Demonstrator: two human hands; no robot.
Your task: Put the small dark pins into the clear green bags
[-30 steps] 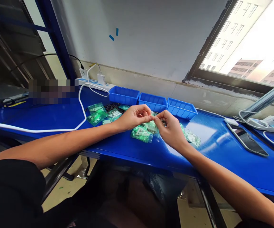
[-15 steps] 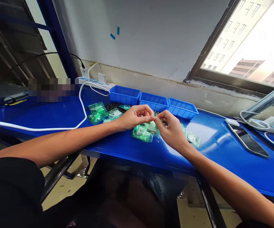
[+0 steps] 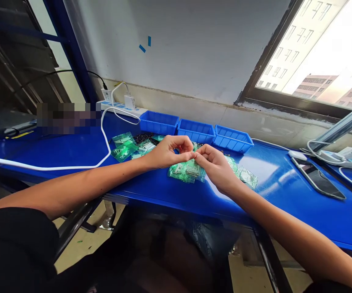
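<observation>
My left hand (image 3: 173,152) is closed in a pinch, thumb and forefinger meeting the fingertips of my right hand (image 3: 215,163), which is pinched too. Whatever lies between the fingertips is too small or too hidden to make out. Both hands hover over a pile of green-tinted clear plastic packets (image 3: 182,172) on the blue table (image 3: 164,191). More packets (image 3: 124,147) lie to the left of my left hand, beside a heap of small black parts (image 3: 143,138). Another packet (image 3: 248,177) lies right of my right hand.
Three blue bins (image 3: 159,121) stand in a row behind the pile. A white power strip (image 3: 119,109) with plugs sits at the back left, and a white cable (image 3: 57,167) crosses the left side. A phone (image 3: 318,179) lies at the right near a metal post (image 3: 343,125).
My fingertips stay together and have shifted slightly left. My right hand has tilted a little, with its fingers flatter and more drawn together. The camera view has moved slightly.
</observation>
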